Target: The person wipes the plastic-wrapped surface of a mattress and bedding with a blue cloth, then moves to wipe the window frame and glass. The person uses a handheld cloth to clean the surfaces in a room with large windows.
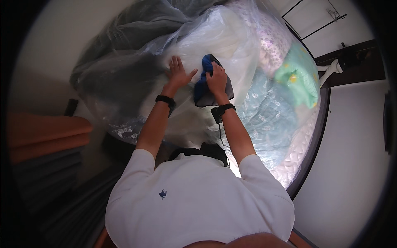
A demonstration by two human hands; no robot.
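Clear plastic sheeting [124, 70] lies over a large heap of bedding. On its pale middle part, my left hand [178, 75] rests flat with the fingers spread and holds nothing. Just to the right, my right hand [217, 82] has its fingers bent over a soft blue and dark grey cloth [202, 91], which it grips against the plastic. The cloth looks bunched, and part of it is hidden under that hand. Both wrists wear black straps; a cable hangs from the right one.
Floral bedding [275, 47], a green piece [300, 76] and light-blue bedding [266, 115] fill the right side, beside a dark frame edge [318, 153]. Orange folded material [49, 131] stands at the left. A black metal rack [324, 28] is at the far right.
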